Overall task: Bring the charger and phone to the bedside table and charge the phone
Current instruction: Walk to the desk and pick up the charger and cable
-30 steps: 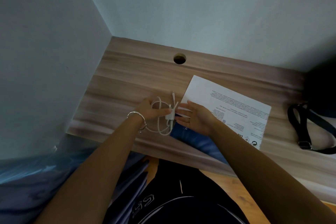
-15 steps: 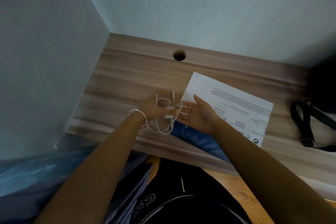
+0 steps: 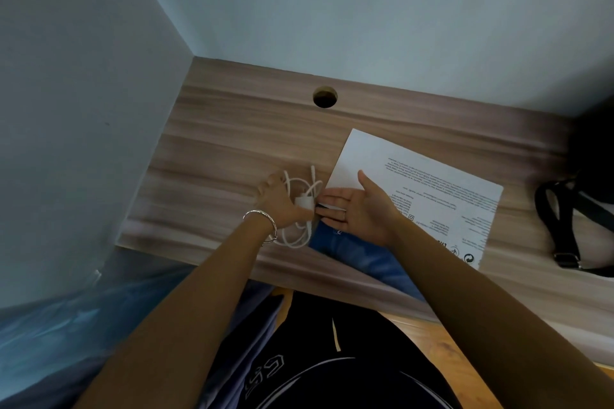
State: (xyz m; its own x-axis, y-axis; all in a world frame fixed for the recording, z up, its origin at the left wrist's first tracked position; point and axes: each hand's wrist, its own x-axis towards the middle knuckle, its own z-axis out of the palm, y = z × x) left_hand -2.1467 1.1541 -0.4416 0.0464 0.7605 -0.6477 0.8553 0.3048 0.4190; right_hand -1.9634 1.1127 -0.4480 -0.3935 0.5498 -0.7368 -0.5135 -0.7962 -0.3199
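1. The left wall [image 3: 83,109] stands close beside the bench [image 3: 232,143], so there is little room to swing out that way.
2. The left hand [image 3: 277,204] has its fingers clamped on the charger [image 3: 304,201], cable [image 3: 295,239] looped below. A second ago the loops hung looser, so the gathering looks nearly done.
3. The right hand [image 3: 360,209] has turned palm-up, fingers apart, touching the charger; it looks ready to take it.
4. Beneath that hand a blue thing [image 3: 349,249], perhaps the phone, lies at the near edge.
5. Paper [image 3: 415,186] and a black strap [image 3: 561,226] fill the right; the far bench is open.
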